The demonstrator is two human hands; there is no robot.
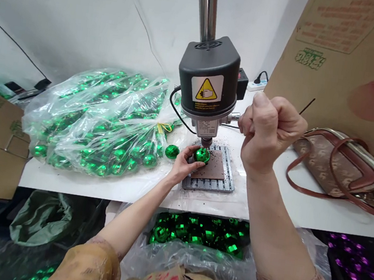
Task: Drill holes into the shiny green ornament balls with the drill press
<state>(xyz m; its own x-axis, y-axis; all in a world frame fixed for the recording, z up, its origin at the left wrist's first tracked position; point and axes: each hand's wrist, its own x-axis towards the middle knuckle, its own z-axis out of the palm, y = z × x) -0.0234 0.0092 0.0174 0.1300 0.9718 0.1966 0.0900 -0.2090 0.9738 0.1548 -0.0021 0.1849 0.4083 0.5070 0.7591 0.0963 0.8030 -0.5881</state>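
Closest, a plastic bag [188, 262] of green baubles sits below the bench drill [209, 76]. Directly under its chuck [206, 141], the left hand [182, 164] cups a mirrored green bauble [202, 155]. Right of the drill, the raised right hand [270, 132] closes tightly around a thin dark wire [306, 106]; a bulging sack [96, 123] lies left.

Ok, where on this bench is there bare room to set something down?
Bare white tabletop runs along the front edge below the bag of green baubles, and below the handbag, right of the right forearm. Crowded at the drill plate around the left hand.
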